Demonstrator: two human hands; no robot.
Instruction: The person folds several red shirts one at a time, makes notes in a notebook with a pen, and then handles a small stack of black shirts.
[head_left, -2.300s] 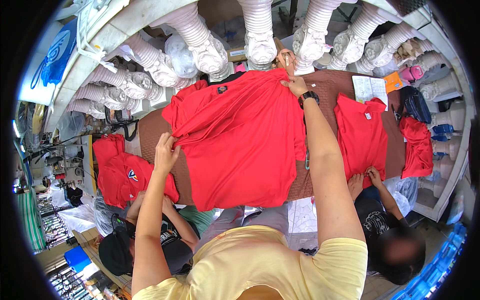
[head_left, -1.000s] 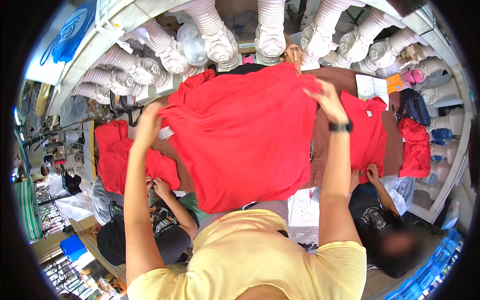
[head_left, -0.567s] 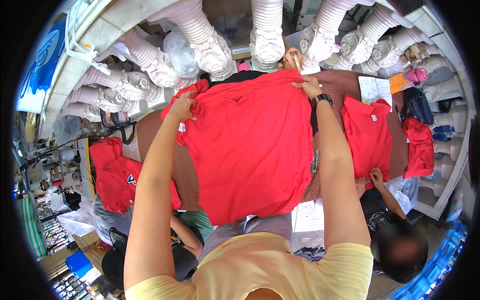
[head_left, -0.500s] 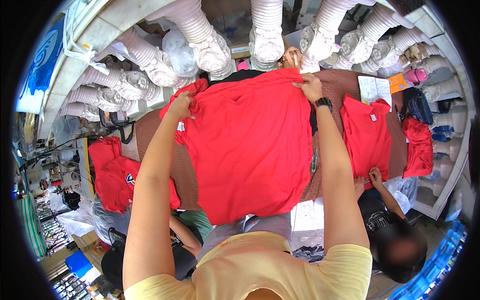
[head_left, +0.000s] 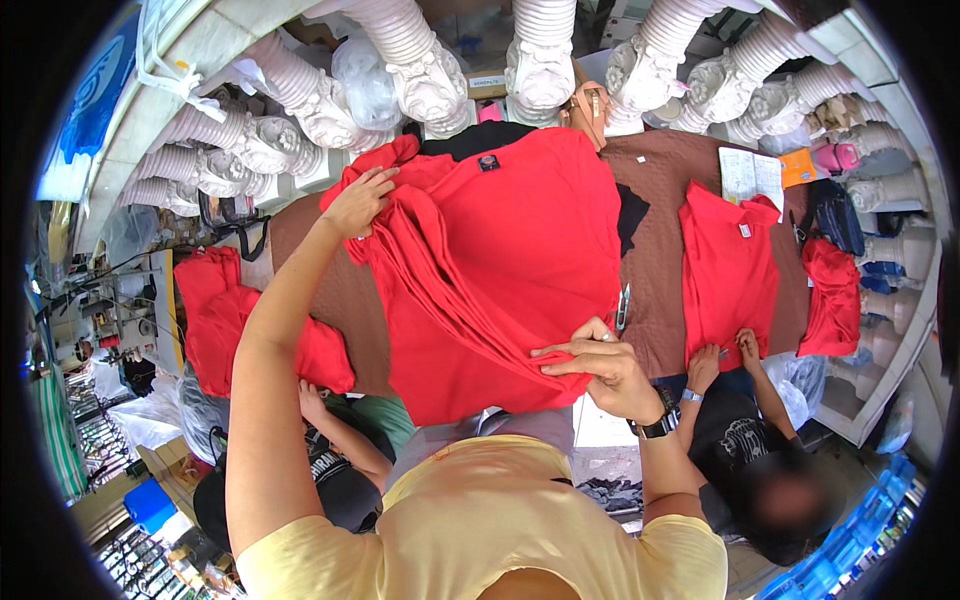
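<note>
Since half a second ago, the right hand (head_left: 600, 365) has dropped from the shirt's far edge to its near hem, pinching a fold there, while the left hand (head_left: 358, 200) grips the far-left shoulder. Between them the red shirt (head_left: 510, 250) stretches diagonally across the brown bench (head_left: 665, 270), the right hand nearer the body; no containers sit near either hand.

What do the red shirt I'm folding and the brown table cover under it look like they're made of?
The red shirt looks like soft matte knit fabric, probably cotton jersey: it drapes in loose folds where the left hand and right hand gather it. The brown table cover looks like a dull felt or blanket-type cloth, flat, without shine; its exact fibre cannot be told.
</note>
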